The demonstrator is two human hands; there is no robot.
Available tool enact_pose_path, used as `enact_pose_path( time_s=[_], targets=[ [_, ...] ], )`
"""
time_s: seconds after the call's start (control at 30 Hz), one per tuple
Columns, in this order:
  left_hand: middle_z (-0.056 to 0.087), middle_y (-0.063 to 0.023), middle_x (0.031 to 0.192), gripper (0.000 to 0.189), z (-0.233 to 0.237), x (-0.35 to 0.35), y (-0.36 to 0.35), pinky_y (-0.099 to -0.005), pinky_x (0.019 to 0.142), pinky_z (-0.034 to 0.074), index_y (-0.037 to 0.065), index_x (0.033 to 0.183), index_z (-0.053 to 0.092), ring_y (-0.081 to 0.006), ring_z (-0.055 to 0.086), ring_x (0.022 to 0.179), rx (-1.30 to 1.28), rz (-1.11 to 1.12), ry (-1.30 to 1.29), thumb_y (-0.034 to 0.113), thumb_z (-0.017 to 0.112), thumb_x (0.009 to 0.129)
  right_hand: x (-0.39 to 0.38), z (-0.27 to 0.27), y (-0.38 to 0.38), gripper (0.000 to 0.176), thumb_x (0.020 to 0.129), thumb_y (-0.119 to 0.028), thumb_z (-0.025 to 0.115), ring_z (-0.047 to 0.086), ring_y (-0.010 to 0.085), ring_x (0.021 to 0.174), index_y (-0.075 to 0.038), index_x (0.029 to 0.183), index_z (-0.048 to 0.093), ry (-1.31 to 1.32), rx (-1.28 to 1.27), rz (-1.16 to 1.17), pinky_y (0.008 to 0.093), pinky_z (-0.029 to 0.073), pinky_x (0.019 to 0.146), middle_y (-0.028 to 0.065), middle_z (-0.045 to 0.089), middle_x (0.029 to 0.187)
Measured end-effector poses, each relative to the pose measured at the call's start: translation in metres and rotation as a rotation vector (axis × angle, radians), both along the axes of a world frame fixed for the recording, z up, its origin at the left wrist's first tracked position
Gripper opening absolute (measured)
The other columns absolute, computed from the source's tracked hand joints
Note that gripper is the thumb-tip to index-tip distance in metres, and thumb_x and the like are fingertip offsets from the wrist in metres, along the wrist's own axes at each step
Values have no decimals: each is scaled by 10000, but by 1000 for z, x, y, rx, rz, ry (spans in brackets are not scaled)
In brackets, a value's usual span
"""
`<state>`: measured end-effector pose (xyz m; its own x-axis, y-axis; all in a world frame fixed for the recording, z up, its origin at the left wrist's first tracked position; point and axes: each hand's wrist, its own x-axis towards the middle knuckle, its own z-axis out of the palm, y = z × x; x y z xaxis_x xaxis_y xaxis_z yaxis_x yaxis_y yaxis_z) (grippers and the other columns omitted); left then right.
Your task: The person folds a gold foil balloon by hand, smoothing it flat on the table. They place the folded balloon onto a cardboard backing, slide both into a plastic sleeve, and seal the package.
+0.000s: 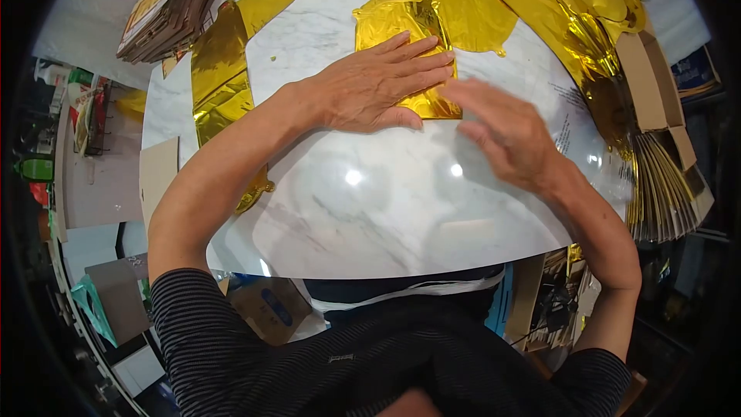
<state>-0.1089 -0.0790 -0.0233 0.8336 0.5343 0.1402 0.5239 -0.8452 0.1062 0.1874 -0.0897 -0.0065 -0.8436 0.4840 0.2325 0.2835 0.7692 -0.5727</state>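
A folded gold foil balloon [378, 19] lies on the marble-patterned table, with small tabs along its far edge and a red spot near its top. My left hand [378, 85] rests flat on it with the fingers stretched toward its right side. My right hand [505, 131] hovers close to the balloon's lower right edge, slightly blurred. Its thumb and forefinger are apart, with nothing visible between them; the other fingers are partly hidden. Beneath and beside my left forearm, another long flattened gold foil piece [220, 69] stretches across the table.
Large gold foil sheets [478, 19] spread over the table's far right. A cardboard box [652, 81] stands at the right edge, above a row of folded gold pieces [668, 189]. Stacked brown cards [166, 11] sit at the far left. The table's curved front edge [370, 274] is near my body.
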Motion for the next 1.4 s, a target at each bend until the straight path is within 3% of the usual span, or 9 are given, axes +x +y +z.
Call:
enact_pose_path(
  time_s=[0.13, 0.4, 0.83, 0.9, 0.93, 1.0, 1.03, 1.1, 1.4],
  targets=[
    [293, -135, 1723, 889, -1, 0, -2, -475, 1341, 111, 57, 1643, 332, -318, 158, 1627, 23, 23, 84, 712, 330, 1042, 0, 11, 17, 665, 909, 36, 674, 446, 402, 1489, -21, 1538, 467, -46, 254, -52, 533, 348, 1251, 184, 554, 1528],
    [289, -122, 1726, 882, -4, 0, -1, -471, 1343, 102, 68, 1651, 320, -295, 159, 1629, 13, 7, 32, 710, 330, 1046, -16, -11, 56, 611, 1033, -138, 564, 365, 393, 1542, -41, 1609, 383, -158, 343, -106, 539, 230, 1306, 171, 470, 1613],
    [224, -142, 1744, 927, -3, 1, -1, -495, 1344, 103, 137, 1667, 306, -329, 154, 1626, -27, 40, 17, 774, 253, 996, -32, -20, 94, 526, 1085, -192, 540, 377, 358, 1539, -49, 1576, 415, -308, 478, -243, 495, 258, 1304, 170, 505, 1584],
    [249, -152, 1733, 884, -3, 1, -2, -475, 1344, 113, 141, 1657, 333, -320, 172, 1622, -6, 43, 13, 747, 303, 1014, -33, -13, 101, 439, 1084, -205, 556, 617, 347, 1327, -37, 1489, 538, -167, 516, -260, 448, 460, 1158, 202, 631, 1442],
    [274, -162, 1723, 842, -4, 0, -3, -455, 1344, 122, 145, 1648, 360, -311, 190, 1618, 8, 49, 8, 719, 353, 1033, -33, -10, 104, 439, 1084, -205, 556, 617, 347, 1327, -37, 1489, 538, -168, 520, -259, 448, 460, 1158, 202, 631, 1442],
    [277, -161, 1722, 834, -3, 0, -3, -456, 1344, 123, 145, 1648, 359, -314, 194, 1617, 14, 45, -1, 713, 359, 1037, -35, -4, 109, 334, 1021, -271, 662, 734, 247, 888, -25, 1240, 716, 14, 220, -571, 354, 573, 803, 151, 777, 1112],
    [280, -159, 1721, 826, -2, 0, -3, -457, 1345, 123, 145, 1648, 358, -318, 198, 1616, 16, 37, -7, 706, 365, 1041, -36, 0, 113, 334, 1021, -271, 662, 734, 247, 888, -25, 1240, 716, 14, 222, -570, 354, 573, 803, 151, 777, 1112],
    [282, -158, 1721, 821, -3, 0, -4, -458, 1345, 122, 148, 1648, 357, -318, 195, 1617, 12, 38, 2, 702, 369, 1043, -39, 15, 116, 320, 948, -350, 755, 582, 96, 585, -32, 919, 767, -23, -377, -578, 270, 433, 530, 60, 748, 786],
    [238, -179, 1731, 894, -2, 0, -3, -487, 1344, 104, 157, 1665, 322, -332, 155, 1626, -32, 47, 18, 759, 303, 1004, -67, 26, 136, 353, 932, -285, 821, 418, 72, 439, -63, 698, 677, 3, -844, -685, 251, 356, 447, -13, 551, 543]
  ],
)
